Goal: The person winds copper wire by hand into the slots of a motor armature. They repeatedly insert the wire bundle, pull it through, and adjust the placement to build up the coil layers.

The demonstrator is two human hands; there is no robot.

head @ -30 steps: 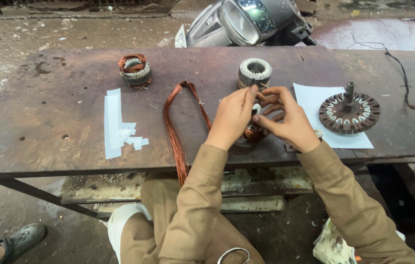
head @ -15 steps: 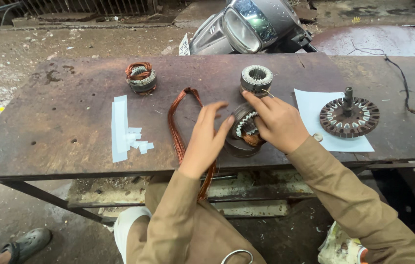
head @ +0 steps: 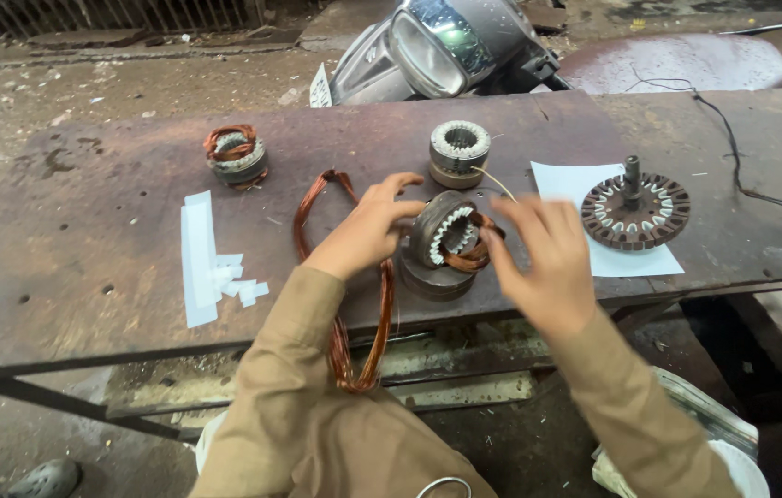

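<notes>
Stator core [head: 446,242] tipped on edge, bore facing camera, left hand [head: 365,231] steadying

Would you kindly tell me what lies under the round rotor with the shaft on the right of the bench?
A white paper sheet lies under the rotor, on the rusty metal bench. Its edges show around the rotor; the part of the sheet beneath it is covered.

Rusty brown metal table [head: 59,277], dark stains all over. Dull grey stator [head: 442,242] with pale teeth and a copper-orange winding. Long coppery wire loop [head: 317,198]. White tape strips [head: 199,258], white paper sheet [head: 594,184] under a rust-brown toothed rotor [head: 635,214] with whitish slots. Khaki-tan sleeves [head: 299,369]. Shiny chrome headlamp [head: 437,46] behind.
</notes>
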